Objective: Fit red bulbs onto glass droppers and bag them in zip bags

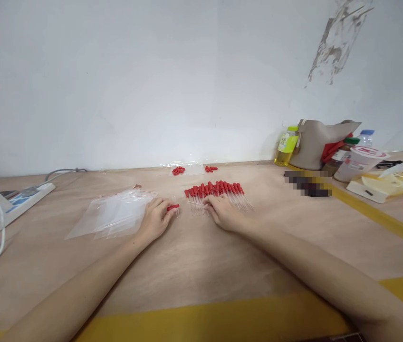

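Clear tube (195,204) lies leftward from the right hand (225,212), the nearer one, with the tube's long axis running sideways toward the left hand (156,218). I see right fingertips nearly together, pinching one end; the left's curl around a red bulb (173,207). The tube looks slim, transparent, beside red-capped droppers (219,188)

My left hand (156,216), left of the row of red-topped droppers (219,188), is bare, with slim fingers (158,204) and a narrow wrist (141,236). My right hand (227,213), on the near side of that row, is bare too, just as slim. My left forearm (96,273) and right forearm (304,254), both bare, broaden smoothly farther from the droppers. My nails are too small to make out.
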The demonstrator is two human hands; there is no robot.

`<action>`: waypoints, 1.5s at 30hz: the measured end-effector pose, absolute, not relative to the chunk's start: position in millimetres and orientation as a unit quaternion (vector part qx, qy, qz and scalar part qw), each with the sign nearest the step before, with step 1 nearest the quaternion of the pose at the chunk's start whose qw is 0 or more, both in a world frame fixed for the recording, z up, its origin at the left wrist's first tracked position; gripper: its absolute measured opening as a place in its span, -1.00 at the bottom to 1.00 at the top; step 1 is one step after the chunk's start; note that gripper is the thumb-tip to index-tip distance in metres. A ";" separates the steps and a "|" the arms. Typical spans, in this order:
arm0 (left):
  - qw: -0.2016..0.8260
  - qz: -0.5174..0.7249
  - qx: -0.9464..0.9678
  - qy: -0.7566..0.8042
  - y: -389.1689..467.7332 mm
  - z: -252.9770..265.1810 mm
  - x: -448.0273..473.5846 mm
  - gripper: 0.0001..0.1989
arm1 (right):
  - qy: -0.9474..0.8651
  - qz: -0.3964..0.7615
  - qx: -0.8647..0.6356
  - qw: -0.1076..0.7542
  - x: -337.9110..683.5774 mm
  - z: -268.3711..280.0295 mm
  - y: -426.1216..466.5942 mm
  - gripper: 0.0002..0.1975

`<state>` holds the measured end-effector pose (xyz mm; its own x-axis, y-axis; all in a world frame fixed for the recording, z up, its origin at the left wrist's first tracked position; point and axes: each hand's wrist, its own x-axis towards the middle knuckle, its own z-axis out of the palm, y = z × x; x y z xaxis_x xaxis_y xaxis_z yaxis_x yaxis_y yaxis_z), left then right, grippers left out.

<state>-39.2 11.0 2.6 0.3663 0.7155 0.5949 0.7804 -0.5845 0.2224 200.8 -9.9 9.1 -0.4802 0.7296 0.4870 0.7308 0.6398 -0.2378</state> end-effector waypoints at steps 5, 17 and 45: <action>0.035 -0.304 -0.861 -0.407 -4.4 3.5 -17.6 -0.81 | -0.875 -0.043 -0.384 0.290 221.7 -5.3 -21.9 -0.70; 0.016 -0.316 -0.869 -0.380 -9.2 1.9 -11.9 -0.81 | -0.858 -0.049 -0.405 0.311 217.0 -9.8 -24.1 -0.71; -0.012 -0.275 -0.906 -0.321 -13.0 -0.6 -5.3 -0.79 | -0.866 -0.062 -0.413 0.273 211.5 -5.9 -34.0 -0.74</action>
<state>-5.3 -13.0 -0.6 0.6434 0.5879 0.4903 0.5742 -0.7942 0.1988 211.5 -34.0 -5.9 -0.5092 0.6825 0.5244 0.7499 0.6508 -0.1189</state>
